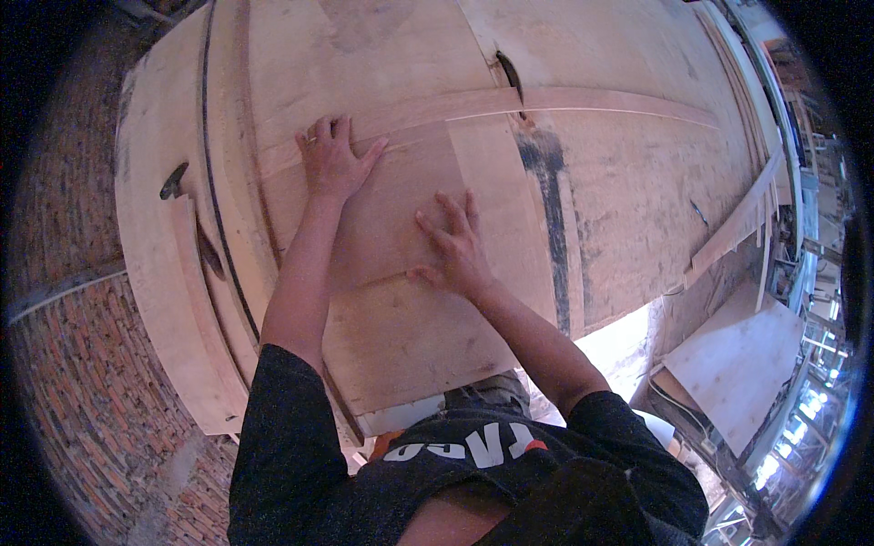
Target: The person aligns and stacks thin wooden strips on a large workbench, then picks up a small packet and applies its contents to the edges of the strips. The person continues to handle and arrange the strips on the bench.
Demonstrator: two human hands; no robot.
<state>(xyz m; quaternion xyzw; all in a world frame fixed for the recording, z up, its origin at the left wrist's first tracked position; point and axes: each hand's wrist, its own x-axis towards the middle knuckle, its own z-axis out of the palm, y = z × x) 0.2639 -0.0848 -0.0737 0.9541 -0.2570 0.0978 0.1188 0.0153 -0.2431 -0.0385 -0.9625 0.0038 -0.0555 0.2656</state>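
Observation:
A thin brown wooden panel (391, 223) lies flat on a wide plywood work table (619, 209). Its far edge is at a long wooden strip (601, 98) that crosses the table. My left hand (335, 162) rests with spread fingers on the panel's far left part, fingertips reaching the strip. Nearer and to the right, my right hand (458, 247) is also open, its fingers apart on or just over the panel's right side. Neither hand grips anything. Beyond the strip's near edge, a dark curved blade-like piece (510, 75) stands up from a slot in the table.
A dark groove (218, 182) runs along the table's left side, with a small dark curved piece (173, 180) beyond it. Thin wood strips (742, 218) lie at the right edge. A pale sheet (733, 364) leans lower right. Brick paving (100, 382) shows at left.

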